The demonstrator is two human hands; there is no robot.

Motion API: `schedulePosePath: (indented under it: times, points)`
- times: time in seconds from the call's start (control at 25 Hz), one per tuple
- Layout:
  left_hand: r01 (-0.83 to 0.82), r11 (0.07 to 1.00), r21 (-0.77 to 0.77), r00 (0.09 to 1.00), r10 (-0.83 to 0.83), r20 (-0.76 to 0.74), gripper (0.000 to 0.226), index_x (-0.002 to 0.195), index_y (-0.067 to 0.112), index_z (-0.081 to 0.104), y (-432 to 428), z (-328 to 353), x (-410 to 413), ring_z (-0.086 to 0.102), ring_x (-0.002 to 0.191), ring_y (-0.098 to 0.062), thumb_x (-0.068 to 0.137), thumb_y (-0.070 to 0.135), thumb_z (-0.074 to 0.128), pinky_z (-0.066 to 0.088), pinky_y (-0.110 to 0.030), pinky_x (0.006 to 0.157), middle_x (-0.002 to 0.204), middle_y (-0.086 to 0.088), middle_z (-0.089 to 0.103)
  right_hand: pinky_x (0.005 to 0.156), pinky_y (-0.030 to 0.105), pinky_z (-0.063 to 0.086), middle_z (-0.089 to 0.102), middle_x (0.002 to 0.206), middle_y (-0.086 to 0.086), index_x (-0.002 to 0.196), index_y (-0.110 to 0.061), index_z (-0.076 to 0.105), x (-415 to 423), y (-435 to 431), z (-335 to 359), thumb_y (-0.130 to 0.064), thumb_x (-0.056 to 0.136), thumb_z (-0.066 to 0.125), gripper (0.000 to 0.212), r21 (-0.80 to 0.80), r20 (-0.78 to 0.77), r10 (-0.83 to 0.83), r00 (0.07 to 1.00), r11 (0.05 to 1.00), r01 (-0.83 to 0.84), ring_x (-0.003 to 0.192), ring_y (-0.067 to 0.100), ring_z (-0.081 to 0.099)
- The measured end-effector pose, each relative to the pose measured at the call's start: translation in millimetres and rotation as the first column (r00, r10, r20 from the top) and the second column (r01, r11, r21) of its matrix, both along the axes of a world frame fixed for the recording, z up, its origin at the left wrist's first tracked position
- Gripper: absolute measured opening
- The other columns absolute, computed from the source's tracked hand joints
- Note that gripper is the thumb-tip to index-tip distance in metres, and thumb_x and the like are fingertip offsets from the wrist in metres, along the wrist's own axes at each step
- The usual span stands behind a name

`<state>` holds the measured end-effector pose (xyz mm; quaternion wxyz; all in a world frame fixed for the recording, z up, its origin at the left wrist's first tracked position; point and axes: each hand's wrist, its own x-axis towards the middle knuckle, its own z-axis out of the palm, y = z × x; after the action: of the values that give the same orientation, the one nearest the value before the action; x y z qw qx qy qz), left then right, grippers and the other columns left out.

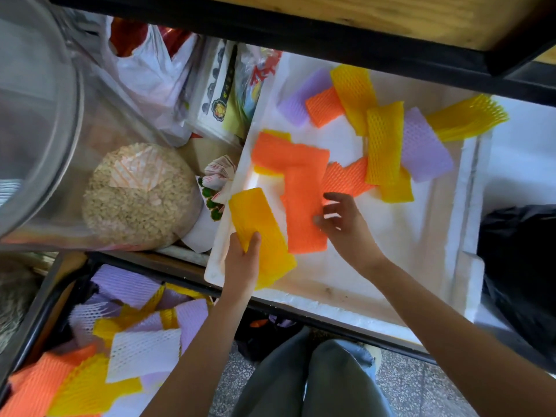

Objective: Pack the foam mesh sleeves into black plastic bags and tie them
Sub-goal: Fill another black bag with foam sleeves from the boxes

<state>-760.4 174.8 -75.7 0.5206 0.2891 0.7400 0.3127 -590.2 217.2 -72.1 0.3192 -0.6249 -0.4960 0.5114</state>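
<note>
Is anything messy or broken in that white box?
Nothing looks broken, but it is messy. The orange, yellow and purple foam sleeves lie criss-crossed in the white foam box, not stacked, and one yellow bunch pokes out over its far right rim. The left hand holds a yellow stack.

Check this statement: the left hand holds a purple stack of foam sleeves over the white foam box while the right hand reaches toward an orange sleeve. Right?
No. In the head view the stack in the left hand is yellow, not purple. It is over the white foam box, and the right hand reaches toward an orange sleeve.
</note>
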Motion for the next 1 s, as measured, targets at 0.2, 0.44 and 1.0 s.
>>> schedulePosePath:
  times: [0.2, 0.44, 1.0]
  points:
    - [0.026, 1.000, -0.017, 0.921, -0.017, 0.389, 0.030, 0.119, 0.022, 0.044, 4, 8, 25, 0.059, 0.091, -0.007, 0.095, 0.041, 0.041, 0.048, -0.025, 0.071, 0.103, 0.008, 0.059, 0.067, 0.010, 0.046, 0.057, 0.090, -0.010, 0.114, -0.025, 0.047, 9, -7, 12, -0.015, 0.086, 0.066, 0.035, -0.104, 0.126, 0.341, 0.932, 0.938, -0.329, 0.077, 0.007, 0.056]
    - [0.075, 0.996, 0.045, 0.986, -0.080, 0.149, 0.033, 0.114, 0.019, 0.047, -4, 2, -2, 0.060, 0.088, -0.008, 0.087, 0.028, 0.065, 0.047, -0.018, 0.064, 0.097, 0.008, 0.061, 0.089, 0.028, 0.045, 0.057, 0.113, 0.006, 0.120, -0.008, 0.055, 2, 17, -3, -0.017, 0.087, 0.065, 0.035, 0.170, 0.439, 0.241, 0.866, 0.924, -0.343, 0.099, 0.019, 0.057]
    - [-0.037, 0.999, 0.022, 0.990, 0.034, 0.133, 0.040, 0.120, 0.013, 0.049, -13, -8, -25, 0.062, 0.093, -0.015, 0.086, 0.025, 0.066, 0.051, -0.030, 0.075, 0.100, 0.004, 0.062, 0.105, 0.033, 0.032, 0.043, 0.135, 0.018, 0.140, -0.006, 0.034, 10, 81, -22, -0.004, 0.080, 0.069, 0.070, 0.044, 0.593, 0.331, 0.734, 0.897, -0.440, 0.124, 0.032, 0.046]
